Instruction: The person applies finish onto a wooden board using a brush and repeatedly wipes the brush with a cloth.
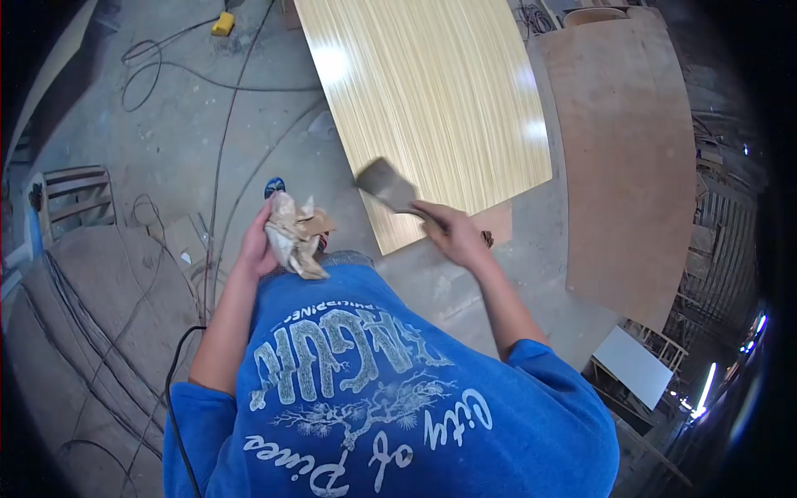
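My right hand (pixel 455 234) is closed around the handle of a wide, dark grey scraper (pixel 387 184), slightly blurred. Its flat blade is over the near left edge of a glossy, light wood-grain panel (pixel 448 100); whether it touches the surface I cannot tell. In my left hand (pixel 259 242) is a crumpled bundle of whitish and brown paper (pixel 295 236), held in front of my waist. The fingers on its far side are partly hidden by the bundle.
A brown plywood sheet (pixel 627 166) lies right of the panel. Dark cables (pixel 224 149) cross the concrete floor on the left, near a yellow object (pixel 222 24). A round brown board (pixel 100 332) carries more cables at lower left. A white board (pixel 633 367) is at lower right.
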Tool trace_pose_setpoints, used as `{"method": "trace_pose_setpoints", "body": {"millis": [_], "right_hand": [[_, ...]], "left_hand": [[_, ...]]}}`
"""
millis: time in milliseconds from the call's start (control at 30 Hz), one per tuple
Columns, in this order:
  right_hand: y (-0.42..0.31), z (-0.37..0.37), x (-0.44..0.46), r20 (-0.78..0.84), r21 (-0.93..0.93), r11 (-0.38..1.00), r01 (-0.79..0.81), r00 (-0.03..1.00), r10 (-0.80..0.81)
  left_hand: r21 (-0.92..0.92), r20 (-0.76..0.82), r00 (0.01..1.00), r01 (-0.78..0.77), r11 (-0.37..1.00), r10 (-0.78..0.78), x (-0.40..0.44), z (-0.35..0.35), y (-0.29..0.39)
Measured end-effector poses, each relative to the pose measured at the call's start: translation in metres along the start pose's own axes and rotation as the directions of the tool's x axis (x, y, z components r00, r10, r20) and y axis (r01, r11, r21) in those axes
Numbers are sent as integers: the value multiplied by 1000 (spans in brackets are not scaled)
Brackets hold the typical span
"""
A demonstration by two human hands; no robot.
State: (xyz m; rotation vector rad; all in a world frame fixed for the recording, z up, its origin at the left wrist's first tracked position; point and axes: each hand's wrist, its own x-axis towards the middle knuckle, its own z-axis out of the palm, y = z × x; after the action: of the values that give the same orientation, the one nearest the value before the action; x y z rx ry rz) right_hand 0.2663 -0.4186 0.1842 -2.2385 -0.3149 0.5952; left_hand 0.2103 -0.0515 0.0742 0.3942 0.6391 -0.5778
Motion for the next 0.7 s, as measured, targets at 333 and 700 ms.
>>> {"method": "trace_pose_setpoints", "body": {"millis": [333,700], "right_hand": [[50,17,0,86,-7,994,-105,991,105],[188,-6,6,-193,-400,854,-334,941,278]], "left_hand": [[210,-106,959,-236,949,262,13,43,43],[275,-198,972,-65,959,123,9,12,8]]}}
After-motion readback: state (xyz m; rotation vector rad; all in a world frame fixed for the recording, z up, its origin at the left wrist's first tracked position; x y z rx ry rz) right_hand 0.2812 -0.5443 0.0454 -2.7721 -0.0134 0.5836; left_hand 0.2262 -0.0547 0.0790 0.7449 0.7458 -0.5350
